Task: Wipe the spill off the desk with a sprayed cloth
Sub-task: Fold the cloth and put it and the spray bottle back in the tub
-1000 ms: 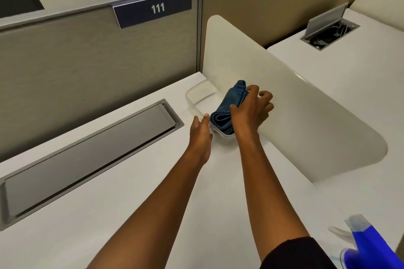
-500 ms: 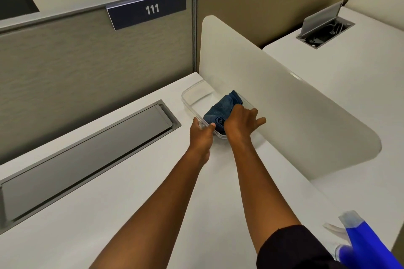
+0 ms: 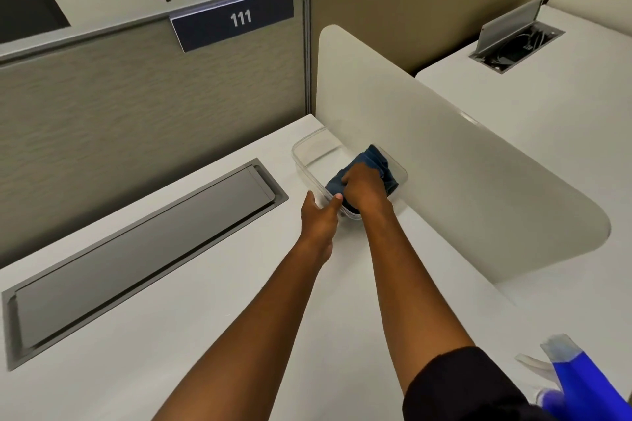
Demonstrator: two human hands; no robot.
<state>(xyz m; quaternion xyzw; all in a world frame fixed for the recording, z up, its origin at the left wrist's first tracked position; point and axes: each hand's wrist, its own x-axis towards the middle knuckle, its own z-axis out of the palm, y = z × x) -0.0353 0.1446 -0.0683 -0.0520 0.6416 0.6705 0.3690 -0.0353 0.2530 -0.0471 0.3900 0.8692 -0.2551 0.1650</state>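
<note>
Blue cloth (image 3: 383, 167) sits in our clear plastic container (image 3: 309, 154) on the counter (image 3: 205, 301); right hand (image 3: 364, 186) clamped on cloth, left hand (image 3: 319, 219) bracing the rim. Risk: light container may lift with the cloth if our brace slips.

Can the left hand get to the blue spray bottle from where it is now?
Probably not directly: the left hand holds the clear container far across the desk, while the spray bottle sits near the body beyond the right arm, which crosses that path.
</note>
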